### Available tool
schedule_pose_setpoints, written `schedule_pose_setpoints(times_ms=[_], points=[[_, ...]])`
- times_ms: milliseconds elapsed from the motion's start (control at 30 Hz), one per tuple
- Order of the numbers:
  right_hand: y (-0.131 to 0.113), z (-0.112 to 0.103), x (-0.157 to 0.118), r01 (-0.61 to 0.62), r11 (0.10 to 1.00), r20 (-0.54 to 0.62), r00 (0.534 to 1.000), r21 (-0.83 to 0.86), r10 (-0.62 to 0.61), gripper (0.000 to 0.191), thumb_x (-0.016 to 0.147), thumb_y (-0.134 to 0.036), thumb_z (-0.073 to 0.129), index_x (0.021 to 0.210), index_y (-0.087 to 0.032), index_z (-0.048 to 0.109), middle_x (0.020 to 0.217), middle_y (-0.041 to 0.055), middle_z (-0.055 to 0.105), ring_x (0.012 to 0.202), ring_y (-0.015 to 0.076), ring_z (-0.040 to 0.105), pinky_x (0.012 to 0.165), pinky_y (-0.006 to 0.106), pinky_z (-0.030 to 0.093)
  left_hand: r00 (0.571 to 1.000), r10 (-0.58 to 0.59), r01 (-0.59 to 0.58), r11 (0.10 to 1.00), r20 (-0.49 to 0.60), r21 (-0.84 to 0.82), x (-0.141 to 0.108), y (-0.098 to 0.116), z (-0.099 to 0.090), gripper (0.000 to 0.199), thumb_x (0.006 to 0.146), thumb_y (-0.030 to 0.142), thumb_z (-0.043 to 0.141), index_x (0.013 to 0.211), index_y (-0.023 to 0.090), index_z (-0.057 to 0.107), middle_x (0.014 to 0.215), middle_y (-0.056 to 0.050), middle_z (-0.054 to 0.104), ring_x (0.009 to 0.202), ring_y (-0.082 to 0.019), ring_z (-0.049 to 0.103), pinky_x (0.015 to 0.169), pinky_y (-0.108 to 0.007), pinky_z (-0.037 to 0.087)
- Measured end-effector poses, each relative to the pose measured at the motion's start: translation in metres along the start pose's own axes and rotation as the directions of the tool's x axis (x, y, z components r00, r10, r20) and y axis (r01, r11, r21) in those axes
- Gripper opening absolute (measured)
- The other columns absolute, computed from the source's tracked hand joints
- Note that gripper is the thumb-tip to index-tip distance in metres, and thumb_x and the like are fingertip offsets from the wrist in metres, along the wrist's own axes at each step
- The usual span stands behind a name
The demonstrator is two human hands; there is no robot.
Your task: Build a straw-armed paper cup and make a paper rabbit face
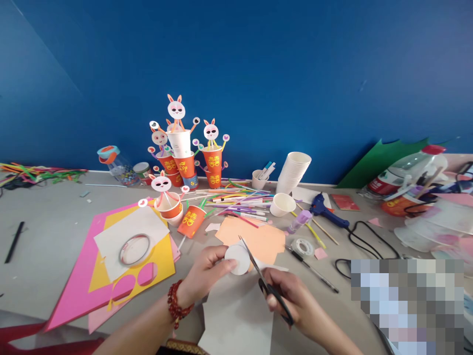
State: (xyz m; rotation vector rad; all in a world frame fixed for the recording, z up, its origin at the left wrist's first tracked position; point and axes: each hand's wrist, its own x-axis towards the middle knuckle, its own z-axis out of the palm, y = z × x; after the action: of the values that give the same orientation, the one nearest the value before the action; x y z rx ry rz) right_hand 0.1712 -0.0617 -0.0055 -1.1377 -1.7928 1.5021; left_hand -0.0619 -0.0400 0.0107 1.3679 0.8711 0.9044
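Observation:
My left hand [210, 271] pinches a round white paper disc [237, 260] between thumb and fingers. Around the black handles of a pair of scissors [254, 261], my right hand [290, 296] is closed. The blades point up and left, lying along the disc's right edge; whether they touch the paper I cannot tell. A narrow white paper piece [273, 266] sticks out behind the scissors. Below the hands lies a white paper sheet [236, 315], and just beyond them an orange paper sheet [254, 236].
Rabbit-faced paper cups [179, 143] stand at the back. Coloured paper [83, 276] and a tape roll [134, 249] lie left. To the right are a stack of white cups [293, 172], a blue glue gun [328, 212] with a looping cord, clear tape [303, 247] and a pen [314, 271].

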Motion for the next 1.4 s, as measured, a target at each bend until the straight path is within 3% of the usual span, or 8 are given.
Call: schedule_pose_setpoints(times_ms=[867, 1400], points=[[0.015, -0.005, -0.002, -0.008, 1.000, 0.034, 0.999, 0.003, 0.008, 0.061, 0.076, -0.081, 0.054, 0.068, -0.022, 0.041, 0.058, -0.0033, 0.045, 0.051, 0.0113, 0.038, 0.044, 0.021, 0.029, 1.000, -0.008, 0.008, 1.000, -0.030, -0.014, 0.000, -0.001, -0.001, 0.038, 0.087, 0.046, 0.062, 0.070, 0.013, 0.068, 0.062, -0.003, 0.056, 0.069, -0.018, 0.053, 0.067, -0.028, 0.043], [0.010, -0.004, 0.000, -0.041, 0.999, 0.046, 0.998, -0.020, 0.042, 0.058, 0.078, -0.077, 0.055, 0.067, -0.022, 0.039, 0.055, -0.0055, 0.041, 0.046, 0.0098, 0.036, 0.043, 0.021, 0.027, 0.999, -0.008, 0.008, 1.000, -0.048, -0.005, 0.001, 0.003, -0.002, 0.041, 0.087, 0.049, 0.061, 0.068, 0.013, 0.065, 0.059, -0.001, 0.051, 0.066, -0.016, 0.050, 0.063, -0.027, 0.040]])
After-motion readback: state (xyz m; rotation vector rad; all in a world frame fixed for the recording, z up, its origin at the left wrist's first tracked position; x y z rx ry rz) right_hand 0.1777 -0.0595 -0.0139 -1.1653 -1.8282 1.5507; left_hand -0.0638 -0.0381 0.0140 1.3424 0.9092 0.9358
